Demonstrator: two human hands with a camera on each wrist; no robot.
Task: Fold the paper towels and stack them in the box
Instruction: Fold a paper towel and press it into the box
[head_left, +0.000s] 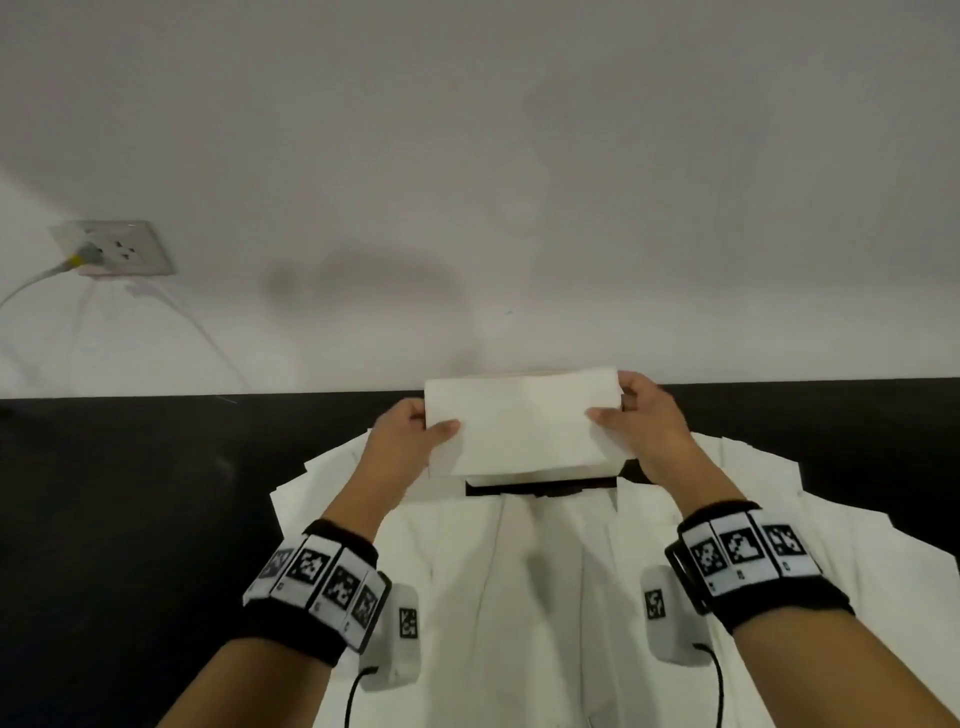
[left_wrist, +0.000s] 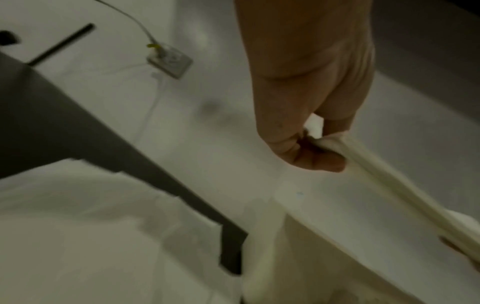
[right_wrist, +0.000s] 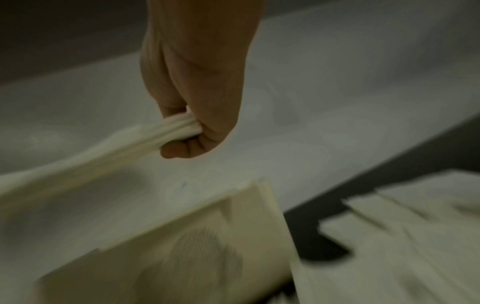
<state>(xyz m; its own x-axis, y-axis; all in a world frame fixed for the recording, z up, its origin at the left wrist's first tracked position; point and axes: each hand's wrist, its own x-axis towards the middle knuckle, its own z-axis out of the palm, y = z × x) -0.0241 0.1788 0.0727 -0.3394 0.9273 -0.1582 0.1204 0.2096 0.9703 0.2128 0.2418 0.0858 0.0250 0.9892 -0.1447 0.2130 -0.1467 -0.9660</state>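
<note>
A folded white paper towel (head_left: 522, 421) hangs in the air between my two hands, at the far edge of the table. My left hand (head_left: 436, 423) pinches its left end, thumb on top. My right hand (head_left: 613, 405) pinches its right end the same way. The wrist views show the pinches edge-on: left hand (left_wrist: 314, 139) on the towel (left_wrist: 389, 185), right hand (right_wrist: 187, 131) on the towel (right_wrist: 91, 156). Directly below sits the open cream box (left_wrist: 311, 257) (right_wrist: 182, 236), mostly hidden by the towel in the head view. Several unfolded paper towels (head_left: 519, 571) lie spread in front of it.
The black table (head_left: 130, 493) ends at a white wall (head_left: 467, 208) just behind the box. A wall socket (head_left: 117, 252) with a plugged-in white cable is at the left. Loose towels cover the table's near middle and right.
</note>
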